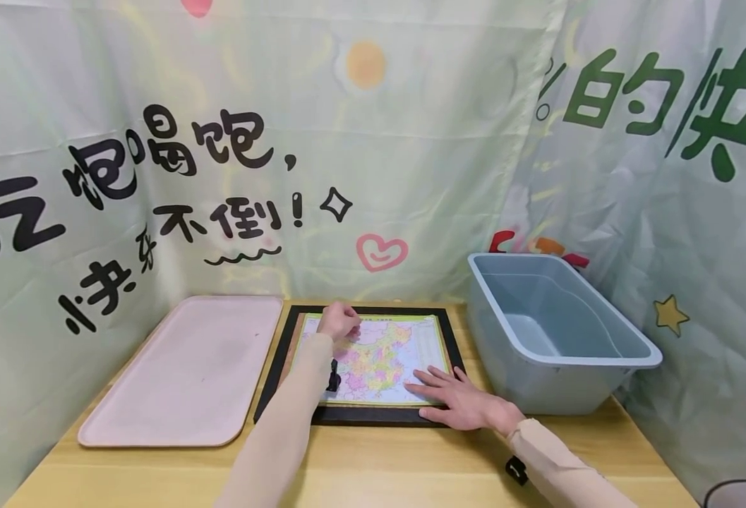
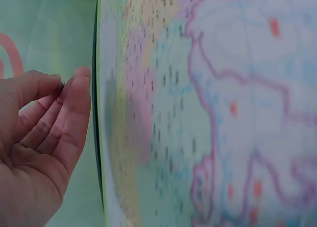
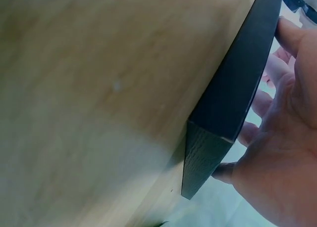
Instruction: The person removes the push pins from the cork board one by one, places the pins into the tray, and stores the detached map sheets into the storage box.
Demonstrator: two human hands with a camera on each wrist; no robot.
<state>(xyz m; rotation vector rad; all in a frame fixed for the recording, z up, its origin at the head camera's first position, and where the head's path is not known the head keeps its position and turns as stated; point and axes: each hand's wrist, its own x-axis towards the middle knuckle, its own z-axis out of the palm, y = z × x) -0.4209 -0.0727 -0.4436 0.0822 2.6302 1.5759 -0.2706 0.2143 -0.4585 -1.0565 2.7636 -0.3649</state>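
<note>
A coloured map sheet (image 1: 382,353) lies on a black-framed board (image 1: 373,416), and a brown strip of the board shows at the map's left side. My left hand (image 1: 339,322) is over the map's upper left part, thumb and fingertips pinched together. Between them, in the left wrist view, is a small dark pin-like piece (image 2: 61,86), mostly covered by the fingers. With fingers spread, my right hand (image 1: 458,401) rests on the lower right corner of the map, its thumb on the black frame. The right wrist view shows that hand along the frame's edge (image 3: 233,78).
Left of the board, a pale pink tray (image 1: 188,374) lies on the wooden table (image 1: 373,466). A grey-blue plastic tub (image 1: 557,384) stands close to its right. A printed cloth (image 1: 411,141) hangs behind. At the lower right corner is part of a dark-rimmed round object (image 1: 744,494).
</note>
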